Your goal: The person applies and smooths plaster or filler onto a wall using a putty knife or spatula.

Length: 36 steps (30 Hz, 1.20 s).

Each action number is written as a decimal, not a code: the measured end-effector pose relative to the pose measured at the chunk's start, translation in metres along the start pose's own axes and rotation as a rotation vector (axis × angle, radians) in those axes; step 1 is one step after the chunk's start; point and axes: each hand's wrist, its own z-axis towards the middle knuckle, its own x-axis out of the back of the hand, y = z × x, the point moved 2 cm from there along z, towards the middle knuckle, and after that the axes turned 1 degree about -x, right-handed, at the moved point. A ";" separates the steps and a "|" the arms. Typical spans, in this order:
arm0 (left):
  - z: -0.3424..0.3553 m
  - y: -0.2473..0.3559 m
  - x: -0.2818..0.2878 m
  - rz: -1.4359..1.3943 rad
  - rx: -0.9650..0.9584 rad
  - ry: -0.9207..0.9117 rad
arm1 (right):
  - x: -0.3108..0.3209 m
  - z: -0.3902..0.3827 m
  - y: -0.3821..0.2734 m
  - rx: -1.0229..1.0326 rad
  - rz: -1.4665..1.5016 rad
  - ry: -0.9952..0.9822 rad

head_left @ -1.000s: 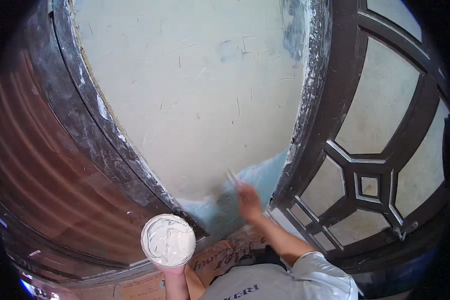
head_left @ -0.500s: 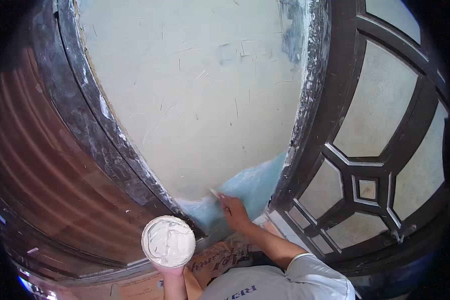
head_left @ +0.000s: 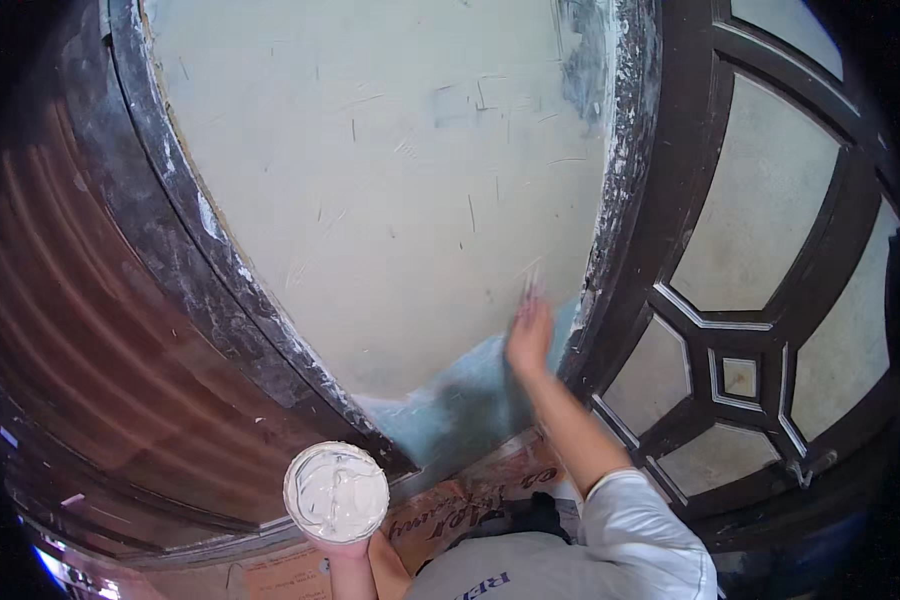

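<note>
My left hand [head_left: 342, 548] supports a round tub [head_left: 287, 492] from below at the bottom of the view. White putty [head_left: 338, 488] fills the tub, its surface smeared and ridged. Up and to the right, my right hand [head_left: 530, 338] grips a putty knife [head_left: 533, 284], blurred by motion, against the lower right of a wall panel [head_left: 370, 230]. Off-white putty covers most of that panel. Below its uneven lower edge lies a strip of bare light-blue surface [head_left: 465, 395], partly behind my right forearm. Short scratches mark the coated part.
Dark frames [head_left: 205, 260] smeared with white border the panel on both sides. A brown door with pale inset panels [head_left: 755, 210] stands at the right. Reddish-brown wavy panelling [head_left: 100, 320] is at the left. Printed cardboard [head_left: 440, 515] lies on the floor below.
My right hand has swept up and to the right with the putty knife, from the blue strip's upper edge to the panel's right side. My left hand and the tub stay nearly still.
</note>
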 end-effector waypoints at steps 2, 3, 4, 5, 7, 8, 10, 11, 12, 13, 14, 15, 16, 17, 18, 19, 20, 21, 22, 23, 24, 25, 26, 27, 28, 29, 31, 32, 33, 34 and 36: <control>0.002 -0.001 -0.011 -0.044 0.007 0.030 | -0.010 -0.083 -0.036 0.282 0.099 -0.193; 0.004 -0.006 -0.016 -0.094 0.033 0.054 | -0.008 -0.111 -0.031 0.275 0.166 -0.365; 0.005 -0.009 -0.017 -0.096 0.037 0.052 | -0.008 -0.127 -0.026 0.264 0.235 -0.541; 0.004 -0.009 -0.018 -0.101 0.061 0.018 | -0.002 -0.123 -0.028 0.266 0.236 -0.542; 0.005 -0.003 -0.010 -0.049 0.042 -0.031 | 0.018 -0.095 -0.038 0.203 0.241 -0.405; 0.004 -0.006 -0.013 -0.057 0.049 -0.035 | 0.030 -0.064 -0.039 0.247 0.238 -0.242; -0.002 -0.007 -0.017 -0.008 0.015 0.001 | 0.054 0.008 -0.074 0.203 0.231 -0.095; -0.002 -0.004 -0.011 0.020 -0.009 0.016 | 0.073 0.040 -0.109 0.330 0.188 0.012; -0.002 -0.005 -0.007 0.018 -0.011 0.020 | 0.083 0.070 -0.136 0.422 0.184 0.063; -0.003 -0.007 -0.005 0.027 -0.004 -0.002 | 0.089 0.092 -0.153 0.515 0.175 0.119; -0.004 -0.008 -0.005 0.040 -0.001 -0.024 | 0.083 0.100 -0.159 0.517 0.175 0.118; -0.006 -0.010 -0.007 0.090 -0.020 -0.066 | 0.072 0.103 -0.168 0.559 0.098 0.151; -0.006 -0.011 -0.009 0.089 -0.019 -0.067 | 0.060 0.100 -0.175 0.601 0.020 0.184; -0.007 -0.009 -0.010 0.019 0.004 -0.043 | 0.039 0.081 -0.176 0.601 -0.078 0.105; -0.008 -0.007 -0.011 -0.051 0.029 -0.023 | 0.019 0.050 -0.169 0.601 -0.178 0.029; -0.007 -0.006 -0.011 -0.053 0.028 -0.027 | 0.008 0.006 -0.155 0.597 -0.169 -0.038; -0.007 -0.003 -0.009 -0.043 0.011 -0.029 | -0.001 -0.035 -0.145 0.603 -0.114 -0.131; -0.007 -0.003 -0.009 -0.035 -0.005 -0.031 | -0.018 -0.080 -0.113 0.741 -0.422 -0.342; -0.009 0.000 -0.008 -0.036 -0.018 -0.027 | -0.004 -0.116 -0.106 0.844 -0.205 -0.324; -0.010 -0.003 -0.010 -0.038 0.004 -0.050 | -0.003 -0.145 -0.077 0.768 -0.190 -0.481; -0.009 -0.005 -0.011 -0.038 0.022 -0.072 | -0.009 -0.159 -0.052 0.687 -0.169 -0.638; -0.009 -0.003 -0.008 -0.037 0.013 -0.071 | -0.008 -0.154 -0.046 0.692 -0.161 -0.642; -0.008 -0.001 -0.003 -0.033 -0.006 -0.051 | -0.004 -0.143 -0.040 0.722 -0.083 -0.638; -0.007 0.000 0.000 -0.029 -0.021 -0.030 | 0.000 -0.129 -0.036 0.750 -0.008 -0.633; -0.009 0.004 0.002 -0.028 -0.034 -0.021 | 0.013 -0.105 -0.057 0.741 -0.016 -0.487; -0.011 0.005 0.001 -0.031 -0.025 -0.041 | 0.026 -0.068 -0.083 0.729 -0.028 -0.337; -0.012 0.004 -0.003 -0.008 0.012 -0.081 | 0.044 -0.001 -0.121 0.677 -0.015 -0.093; -0.010 0.001 -0.004 -0.012 0.021 -0.079 | 0.053 0.028 -0.135 0.709 0.001 0.090; -0.009 0.002 -0.002 0.024 0.003 -0.090 | 0.055 0.051 -0.158 0.689 0.000 0.135; -0.008 0.001 -0.001 0.057 -0.006 -0.104 | 0.058 0.065 -0.175 0.672 -0.009 0.186; -0.011 0.002 0.003 0.066 -0.027 -0.106 | 0.040 0.062 -0.180 0.648 -0.018 0.165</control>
